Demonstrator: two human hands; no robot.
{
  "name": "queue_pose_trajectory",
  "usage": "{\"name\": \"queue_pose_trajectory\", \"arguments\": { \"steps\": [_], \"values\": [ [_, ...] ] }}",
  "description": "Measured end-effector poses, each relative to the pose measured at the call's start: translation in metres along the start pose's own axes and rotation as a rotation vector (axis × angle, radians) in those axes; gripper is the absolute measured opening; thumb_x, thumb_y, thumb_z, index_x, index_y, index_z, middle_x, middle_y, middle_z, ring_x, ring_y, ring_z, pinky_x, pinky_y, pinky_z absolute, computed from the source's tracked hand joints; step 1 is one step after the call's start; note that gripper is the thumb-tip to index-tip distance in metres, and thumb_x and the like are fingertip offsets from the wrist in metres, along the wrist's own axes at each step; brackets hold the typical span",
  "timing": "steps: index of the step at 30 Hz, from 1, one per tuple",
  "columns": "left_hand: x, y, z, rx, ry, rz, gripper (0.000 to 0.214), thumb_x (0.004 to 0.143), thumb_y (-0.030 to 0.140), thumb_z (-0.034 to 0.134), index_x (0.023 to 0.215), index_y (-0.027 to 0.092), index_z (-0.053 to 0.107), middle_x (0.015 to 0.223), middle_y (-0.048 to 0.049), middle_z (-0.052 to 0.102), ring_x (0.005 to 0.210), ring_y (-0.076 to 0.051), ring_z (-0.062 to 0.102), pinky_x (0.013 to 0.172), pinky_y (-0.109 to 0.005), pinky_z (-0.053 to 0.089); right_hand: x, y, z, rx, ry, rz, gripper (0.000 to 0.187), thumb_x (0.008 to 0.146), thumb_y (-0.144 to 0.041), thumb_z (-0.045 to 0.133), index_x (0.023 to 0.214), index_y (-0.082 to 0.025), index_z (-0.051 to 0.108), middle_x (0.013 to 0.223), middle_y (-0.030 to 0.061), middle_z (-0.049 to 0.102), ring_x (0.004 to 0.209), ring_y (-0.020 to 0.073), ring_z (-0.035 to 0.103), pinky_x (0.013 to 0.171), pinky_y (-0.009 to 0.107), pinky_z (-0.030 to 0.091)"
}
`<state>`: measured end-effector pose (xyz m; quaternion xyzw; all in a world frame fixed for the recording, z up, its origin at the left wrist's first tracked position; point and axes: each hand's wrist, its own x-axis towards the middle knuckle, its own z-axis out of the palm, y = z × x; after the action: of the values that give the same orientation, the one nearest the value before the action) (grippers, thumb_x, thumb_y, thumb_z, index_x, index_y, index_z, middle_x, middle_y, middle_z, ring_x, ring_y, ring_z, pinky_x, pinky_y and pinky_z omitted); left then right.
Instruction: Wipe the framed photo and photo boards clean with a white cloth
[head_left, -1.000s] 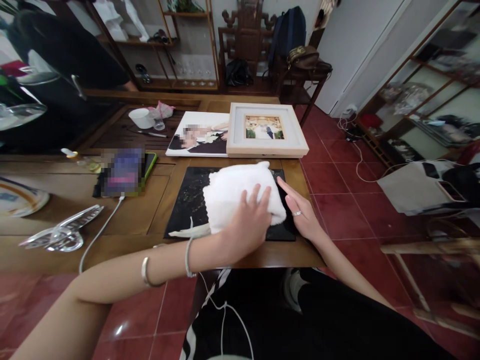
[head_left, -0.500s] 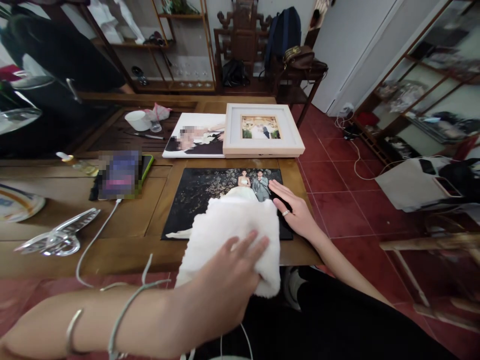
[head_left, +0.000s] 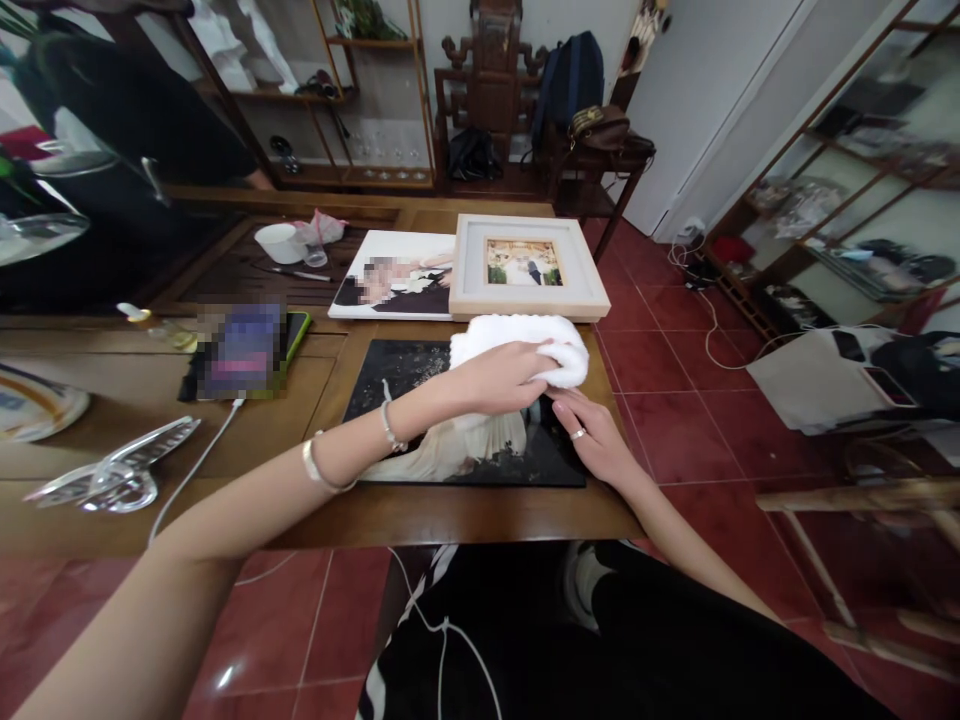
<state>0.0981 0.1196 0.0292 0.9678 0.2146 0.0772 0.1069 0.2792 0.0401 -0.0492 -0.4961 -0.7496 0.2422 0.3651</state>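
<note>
Left hand [head_left: 506, 380] closed on white towel [head_left: 517, 330], a fold of it pinched between thumb and fingers. Towel lies bunched over the far right part of a dark, glossy photo panel [head_left: 555, 465]; pale gown in the print shows below the left wrist. Panel lies flat near the table's near edge. Right hand [head_left: 596, 440], ring on one finger, not gripping anything visible: fingers out straight and together, laid at the panel's right edge, just beside the towel; fingertips partly hidden.

Wooden table [head_left: 465, 515] under it all. Just beyond the towel: light wood picture frame [head_left: 523, 262], overlapping the right end of a white-edged photo print [head_left: 394, 275]. Farther left: white cup [head_left: 279, 243], pink and clear plastic bag [head_left: 326, 227], thin pen-like stick [head_left: 300, 273].

Left side: smartphone [head_left: 244, 345], screen blurred out, green-edged item beside it, white cable [head_left: 199, 460] plugged in at the near end. Dropper bottle [head_left: 169, 332] just left of the phone. Nearer, silver hair clip [head_left: 124, 470]; patterned dish [head_left: 34, 400] at far left, cut off.

Far side: carved wooden chair [head_left: 493, 65], dark blue backpack [head_left: 574, 85], brown handbag [head_left: 602, 128]. Another person's dark sleeve [head_left: 142, 110], far left.
</note>
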Motion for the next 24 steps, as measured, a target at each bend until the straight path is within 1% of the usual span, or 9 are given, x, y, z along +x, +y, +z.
{"name": "queue_pose_trajectory", "arguments": {
  "steps": [2, 4, 6, 8, 11, 15, 19, 21, 24],
  "values": [
    [0.011, -0.002, 0.006, -0.017, -0.020, 0.045, 0.031, 0.089, 0.013, 0.038, 0.102, 0.015, 0.066, 0.116, -0.0077, 0.068, 0.105, -0.021, 0.063, 0.096, -0.033, 0.046, 0.000, 0.001, 0.001, -0.021, -0.002, 0.015, 0.042, 0.099, -0.045, 0.036, 0.123, -0.027, 0.065, 0.121, 0.0058, 0.069, 0.117, 0.0267, 0.061, 0.102, 0.047, 0.046],
    [0.013, -0.004, 0.010, 0.009, -0.035, 0.018, 0.031, 0.088, 0.014, 0.039, 0.102, 0.014, 0.067, 0.116, -0.0096, 0.068, 0.103, -0.023, 0.063, 0.095, -0.036, 0.047, 0.000, 0.000, 0.001, -0.031, -0.008, 0.029, 0.043, 0.098, -0.046, 0.036, 0.117, -0.026, 0.069, 0.115, 0.0064, 0.071, 0.110, 0.0269, 0.064, 0.098, 0.046, 0.049],
    [0.008, -0.006, 0.013, 0.030, -0.028, -0.032, 0.033, 0.088, 0.014, 0.038, 0.103, 0.013, 0.067, 0.121, -0.0119, 0.066, 0.108, -0.025, 0.062, 0.096, -0.038, 0.046, 0.000, -0.001, 0.001, -0.020, -0.014, 0.019, 0.043, 0.099, -0.045, 0.036, 0.116, -0.026, 0.069, 0.117, 0.0060, 0.071, 0.113, 0.0268, 0.062, 0.100, 0.046, 0.047],
    [-0.003, -0.010, 0.012, 0.051, -0.024, -0.081, 0.035, 0.088, 0.014, 0.037, 0.105, 0.013, 0.067, 0.126, -0.0130, 0.063, 0.113, -0.026, 0.060, 0.098, -0.040, 0.046, 0.001, -0.002, 0.002, 0.006, -0.013, 0.000, 0.041, 0.099, -0.044, 0.036, 0.122, -0.026, 0.066, 0.126, 0.0049, 0.067, 0.123, 0.0257, 0.056, 0.108, 0.046, 0.042],
    [-0.027, -0.016, 0.006, 0.090, -0.037, -0.147, 0.035, 0.086, 0.014, 0.036, 0.102, 0.010, 0.068, 0.132, -0.0166, 0.059, 0.116, -0.029, 0.059, 0.100, -0.043, 0.045, 0.001, -0.003, 0.001, 0.045, -0.013, -0.002, 0.042, 0.099, -0.043, 0.037, 0.131, -0.027, 0.059, 0.137, 0.0036, 0.059, 0.133, 0.0225, 0.048, 0.115, 0.047, 0.034],
    [-0.070, -0.024, -0.005, 0.207, -0.124, -0.270, 0.035, 0.086, 0.015, 0.035, 0.091, 0.010, 0.069, 0.142, -0.0165, 0.050, 0.115, -0.031, 0.059, 0.099, -0.043, 0.046, 0.001, -0.004, 0.000, 0.065, -0.006, 0.010, 0.043, 0.099, -0.044, 0.036, 0.133, -0.028, 0.057, 0.139, 0.0032, 0.057, 0.135, 0.0207, 0.046, 0.116, 0.047, 0.033],
    [-0.117, -0.044, -0.011, 0.249, -0.143, -0.399, 0.037, 0.087, 0.018, 0.032, 0.096, 0.013, 0.067, 0.133, -0.0152, 0.059, 0.108, -0.030, 0.063, 0.095, -0.044, 0.049, 0.001, -0.004, 0.000, 0.069, -0.007, 0.009, 0.041, 0.099, -0.042, 0.037, 0.133, -0.029, 0.056, 0.139, 0.0026, 0.057, 0.135, 0.0199, 0.047, 0.116, 0.048, 0.034],
    [-0.134, -0.058, -0.009, 0.187, -0.110, -0.397, 0.038, 0.088, 0.019, 0.030, 0.097, 0.011, 0.066, 0.138, -0.0170, 0.054, 0.121, -0.031, 0.056, 0.101, -0.045, 0.045, 0.001, -0.004, 0.000, 0.070, -0.006, 0.011, 0.040, 0.099, -0.041, 0.037, 0.133, -0.029, 0.057, 0.139, 0.0026, 0.057, 0.135, 0.0199, 0.046, 0.116, 0.047, 0.034],
    [-0.149, -0.073, 0.000, 0.127, -0.003, -0.375, 0.036, 0.090, 0.020, 0.031, 0.096, 0.010, 0.065, 0.154, -0.0152, 0.033, 0.144, -0.033, 0.023, 0.113, -0.053, 0.030, 0.002, -0.004, 0.000, 0.066, -0.005, 0.019, 0.041, 0.099, -0.040, 0.038, 0.133, -0.028, 0.057, 0.139, 0.0032, 0.057, 0.135, 0.0207, 0.046, 0.116, 0.047, 0.033]
  ]
}}
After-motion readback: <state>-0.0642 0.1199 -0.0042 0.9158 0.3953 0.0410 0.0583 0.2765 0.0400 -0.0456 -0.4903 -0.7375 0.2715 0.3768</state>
